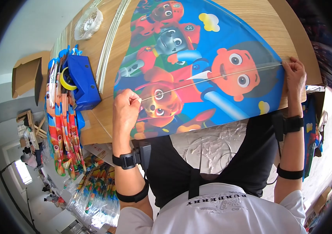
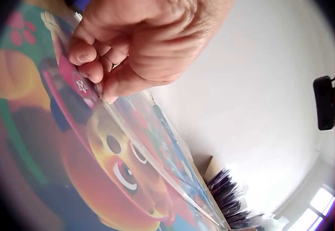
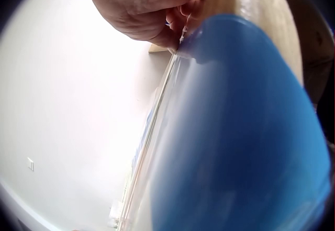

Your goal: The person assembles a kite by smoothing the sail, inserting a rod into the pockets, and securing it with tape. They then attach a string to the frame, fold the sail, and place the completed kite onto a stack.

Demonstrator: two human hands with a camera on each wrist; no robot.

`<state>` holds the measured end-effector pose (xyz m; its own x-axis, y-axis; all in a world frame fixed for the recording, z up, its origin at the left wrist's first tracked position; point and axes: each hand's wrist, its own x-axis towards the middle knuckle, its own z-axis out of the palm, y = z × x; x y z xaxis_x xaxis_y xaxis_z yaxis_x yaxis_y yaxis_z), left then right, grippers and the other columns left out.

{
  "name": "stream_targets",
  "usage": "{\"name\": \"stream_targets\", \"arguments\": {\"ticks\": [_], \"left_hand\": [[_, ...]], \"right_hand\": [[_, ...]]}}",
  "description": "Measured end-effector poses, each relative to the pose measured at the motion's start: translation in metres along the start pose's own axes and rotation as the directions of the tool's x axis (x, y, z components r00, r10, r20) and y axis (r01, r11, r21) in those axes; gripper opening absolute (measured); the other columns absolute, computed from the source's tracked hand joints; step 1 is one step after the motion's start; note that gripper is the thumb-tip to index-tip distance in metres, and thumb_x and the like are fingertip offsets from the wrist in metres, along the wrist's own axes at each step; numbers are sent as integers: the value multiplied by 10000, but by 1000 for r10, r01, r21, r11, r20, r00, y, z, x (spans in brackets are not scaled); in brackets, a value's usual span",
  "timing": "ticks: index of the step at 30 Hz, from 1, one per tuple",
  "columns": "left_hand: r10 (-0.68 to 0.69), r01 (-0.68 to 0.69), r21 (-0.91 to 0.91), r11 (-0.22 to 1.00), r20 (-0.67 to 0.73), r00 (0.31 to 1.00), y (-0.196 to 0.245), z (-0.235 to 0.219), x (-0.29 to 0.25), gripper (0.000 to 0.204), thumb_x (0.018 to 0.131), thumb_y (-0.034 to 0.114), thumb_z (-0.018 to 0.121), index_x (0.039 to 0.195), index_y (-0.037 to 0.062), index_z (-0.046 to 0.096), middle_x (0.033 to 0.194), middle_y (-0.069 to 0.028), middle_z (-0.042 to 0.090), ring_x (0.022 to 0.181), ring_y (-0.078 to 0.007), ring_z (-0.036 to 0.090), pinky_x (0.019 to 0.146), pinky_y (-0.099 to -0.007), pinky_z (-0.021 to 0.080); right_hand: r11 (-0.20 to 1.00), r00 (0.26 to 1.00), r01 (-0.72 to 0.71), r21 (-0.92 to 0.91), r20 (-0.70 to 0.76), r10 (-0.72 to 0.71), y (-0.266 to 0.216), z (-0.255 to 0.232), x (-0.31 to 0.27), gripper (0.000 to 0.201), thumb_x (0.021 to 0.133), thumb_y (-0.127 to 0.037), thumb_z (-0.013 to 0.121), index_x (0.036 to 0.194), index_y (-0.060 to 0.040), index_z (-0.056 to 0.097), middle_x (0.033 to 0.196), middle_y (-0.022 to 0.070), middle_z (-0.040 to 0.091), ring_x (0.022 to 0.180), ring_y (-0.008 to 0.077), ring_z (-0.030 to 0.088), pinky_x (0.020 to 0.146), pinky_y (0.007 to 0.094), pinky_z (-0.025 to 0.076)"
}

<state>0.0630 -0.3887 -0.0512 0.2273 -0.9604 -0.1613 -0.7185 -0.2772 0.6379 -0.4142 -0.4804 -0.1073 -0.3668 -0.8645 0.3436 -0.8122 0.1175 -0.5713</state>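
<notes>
A colourful cartoon-printed kite sheet lies spread on the wooden table. A thin clear rod runs across the sheet from hand to hand. My left hand is fisted at the sheet's left corner and pinches the rod's left end; the left wrist view shows its fingertips curled on the rod over the print. My right hand pinches the rod's right end at the sheet's right corner, seen close in the right wrist view as fingers on the rod at the blue edge.
A blue tape dispenser with a yellow roll sits at the table's left edge, beside a stack of packed kites. A bundle of clear rods and a bag of small parts lie at the far left. Plastic wrapping lies on the floor.
</notes>
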Motion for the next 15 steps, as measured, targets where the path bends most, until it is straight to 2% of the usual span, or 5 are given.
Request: {"name": "stream_targets", "arguments": {"ticks": [2,8,10,13,15], "left_hand": [[-21,21,7,1000,0,1000,0,0,0,65,765,-53,594,728,-19,554,589,-78,557,527,-139,541,505,-291,427],[10,-11,-61,998,-18,1000,-7,2,2,92,748,-68,617,727,-6,552,587,-54,555,529,-109,523,504,-266,424],[-31,29,-106,994,-11,999,-8,3,3,119,732,-67,642,715,-2,544,590,-41,557,534,-93,517,502,-254,419],[-96,90,-80,993,-69,993,-13,1,3,174,706,-56,683,697,1,518,605,-35,552,544,-79,501,508,-246,415],[-80,69,-115,991,-92,993,-21,0,5,170,710,-58,677,700,-1,517,614,-36,557,550,-81,501,516,-246,417]], "right_hand": [[999,1000,-7,49,-4,7,1,1,0,255,736,-228,728,687,11,654,1088,103,634,978,236,596,870,315,439],[998,1000,-19,57,-21,20,-5,0,-2,262,710,-229,743,651,6,642,1077,104,636,975,237,597,869,315,438],[998,999,-25,58,-23,26,-3,1,-1,268,703,-233,748,647,5,639,1077,100,636,973,238,597,864,316,441],[998,999,-39,53,-15,40,-6,-1,-1,272,700,-240,750,648,3,641,1078,98,637,970,241,598,859,322,444],[998,999,-45,49,-15,46,-10,-2,-2,275,697,-243,749,643,2,638,1081,98,636,968,246,597,856,327,446]]}}
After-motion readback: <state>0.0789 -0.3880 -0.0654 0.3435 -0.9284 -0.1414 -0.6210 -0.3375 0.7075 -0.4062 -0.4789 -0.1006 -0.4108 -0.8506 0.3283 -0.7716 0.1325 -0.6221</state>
